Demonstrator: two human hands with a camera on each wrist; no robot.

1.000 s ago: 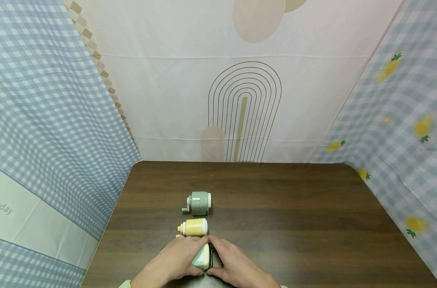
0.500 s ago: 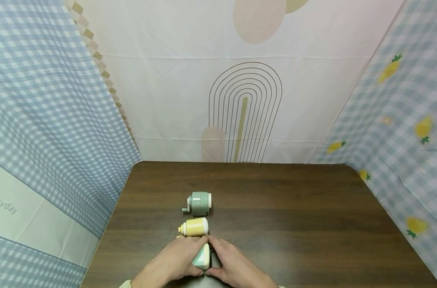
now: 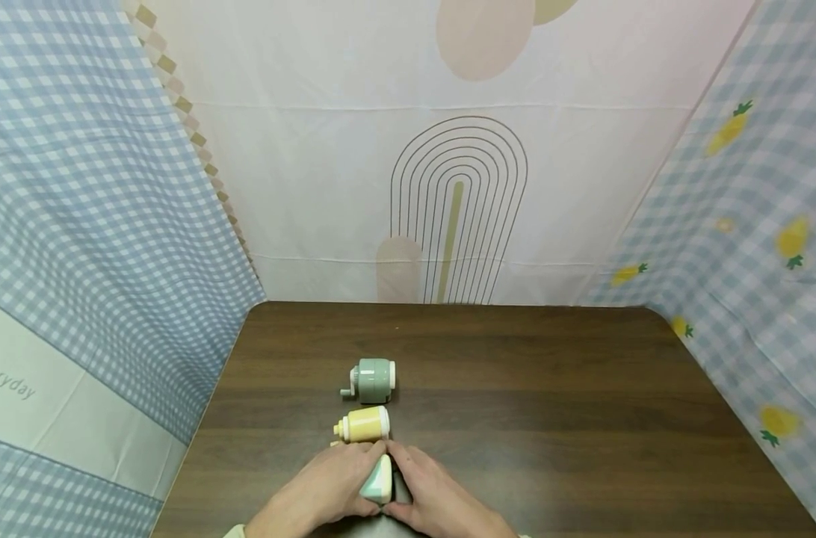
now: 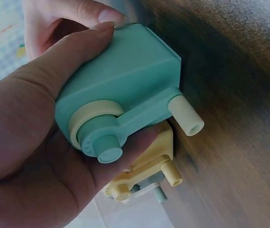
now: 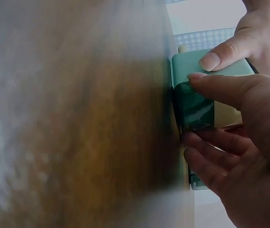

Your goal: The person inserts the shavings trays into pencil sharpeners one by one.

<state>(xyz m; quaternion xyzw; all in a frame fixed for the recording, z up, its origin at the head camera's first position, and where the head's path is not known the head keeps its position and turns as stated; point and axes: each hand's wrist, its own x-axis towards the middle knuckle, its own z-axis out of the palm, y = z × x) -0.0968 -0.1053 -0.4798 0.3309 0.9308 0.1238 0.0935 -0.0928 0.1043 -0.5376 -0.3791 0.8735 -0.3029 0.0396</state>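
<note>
A teal hand-crank pencil sharpener (image 3: 376, 484) lies near the table's front edge between both hands. My left hand (image 3: 337, 480) grips its body, thumb on top and fingers beneath; its crank handle (image 4: 186, 115) sticks out past that hand in the left wrist view. My right hand (image 3: 442, 493) pinches the other end, where a dark green see-through drawer (image 5: 191, 110) shows between thumb and fingers in the right wrist view. A yellow pencil sharpener (image 3: 365, 424) lies just beyond the hands, and a grey-green pencil sharpener (image 3: 374, 380) lies behind it.
The dark wooden table (image 3: 549, 403) extends to the right of the sharpeners and behind them. A pale cloth (image 3: 314, 187) hangs along its back edge, with checked cloths (image 3: 112, 187) at both sides.
My right hand has edged very slightly left, and less of the dark edge beside the teal sharpener's pale end shows. The left hand and the other two sharpeners stay in place.
</note>
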